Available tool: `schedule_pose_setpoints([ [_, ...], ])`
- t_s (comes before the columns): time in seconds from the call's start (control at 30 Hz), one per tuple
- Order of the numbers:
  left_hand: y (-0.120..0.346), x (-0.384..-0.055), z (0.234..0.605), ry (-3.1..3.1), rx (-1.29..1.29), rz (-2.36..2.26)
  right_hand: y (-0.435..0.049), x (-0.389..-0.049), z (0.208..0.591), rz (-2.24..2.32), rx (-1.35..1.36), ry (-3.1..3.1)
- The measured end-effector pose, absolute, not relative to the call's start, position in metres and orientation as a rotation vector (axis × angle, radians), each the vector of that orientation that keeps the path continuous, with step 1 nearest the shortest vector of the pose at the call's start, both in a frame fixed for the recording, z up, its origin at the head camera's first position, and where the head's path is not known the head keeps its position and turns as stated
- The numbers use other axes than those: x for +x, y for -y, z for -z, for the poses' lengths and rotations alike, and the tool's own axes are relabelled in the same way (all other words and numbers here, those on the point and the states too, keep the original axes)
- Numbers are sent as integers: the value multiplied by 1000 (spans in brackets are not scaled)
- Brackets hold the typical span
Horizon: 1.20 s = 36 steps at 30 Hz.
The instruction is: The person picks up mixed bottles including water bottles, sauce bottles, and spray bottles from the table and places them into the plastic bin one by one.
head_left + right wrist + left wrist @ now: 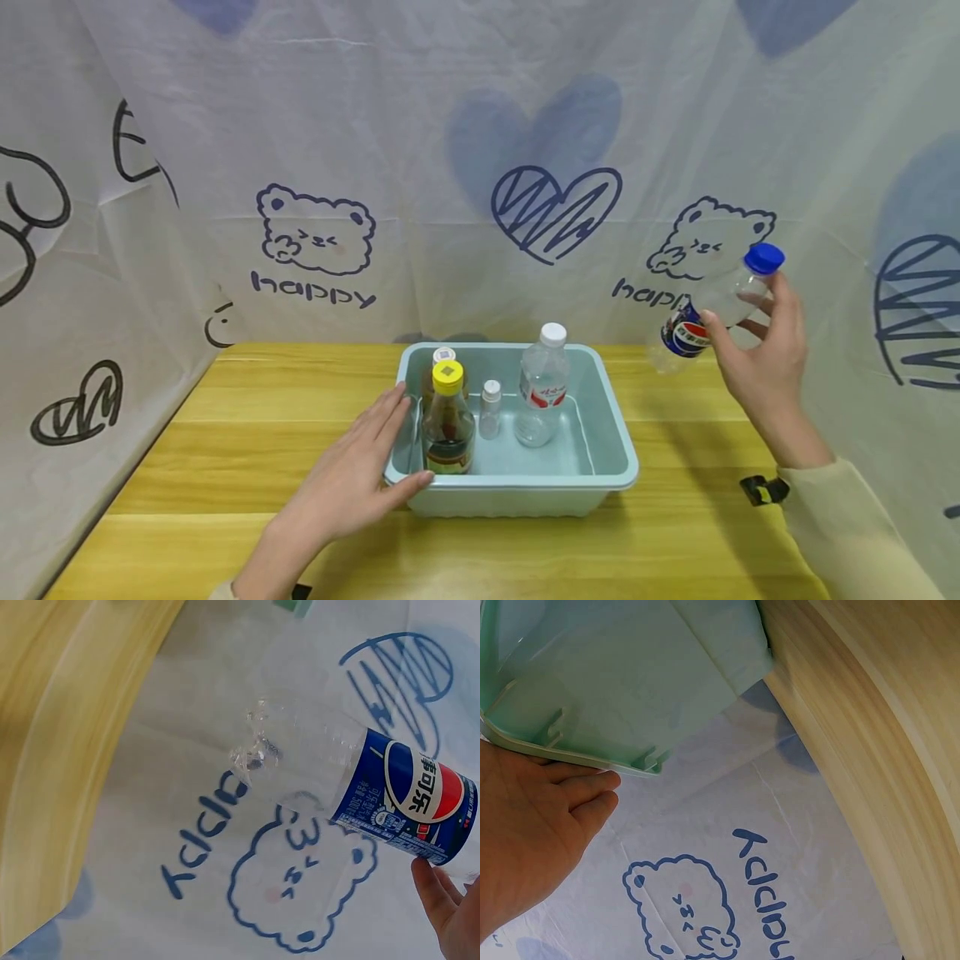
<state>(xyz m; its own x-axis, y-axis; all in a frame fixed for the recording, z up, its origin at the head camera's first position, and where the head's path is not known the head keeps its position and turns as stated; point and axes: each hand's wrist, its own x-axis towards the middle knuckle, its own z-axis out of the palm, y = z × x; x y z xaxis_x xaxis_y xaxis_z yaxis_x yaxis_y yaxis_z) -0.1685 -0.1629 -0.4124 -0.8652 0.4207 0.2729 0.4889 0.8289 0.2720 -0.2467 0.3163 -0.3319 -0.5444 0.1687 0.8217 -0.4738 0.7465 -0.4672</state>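
A clear plastic cola bottle (684, 331) with a blue cap and blue label is held tilted in the air by my right hand (772, 367), right of the basin. In the right wrist view the bottle (409, 799) shows its clear base, with fingertips by the label. My left hand (352, 475) rests on the left rim of a pale blue-green plastic basin (525, 482), fingers nearly straight. Inside the basin stand a yellow-capped bottle of dark liquid (448, 425), a white-capped bottle behind it (444, 357), a small clear bottle (490, 412) and a larger clear bottle with white cap (543, 383).
The basin sits on a yellow wood-grain table (262, 417). Behind and at both sides hangs a pale cloth (420, 125) printed with hearts and bears. A black strap piece (763, 490) shows at the right wrist.
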Motion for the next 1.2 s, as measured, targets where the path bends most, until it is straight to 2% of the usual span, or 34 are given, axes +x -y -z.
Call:
schedule_pose_setpoints([
  [0.57,163,-170,414,2799,-716,497,-270,-211,306,-902,426,1859],
  [1.2,163,-169,413,2800,-718,506,-246,-201,331,-971,598,1861],
])
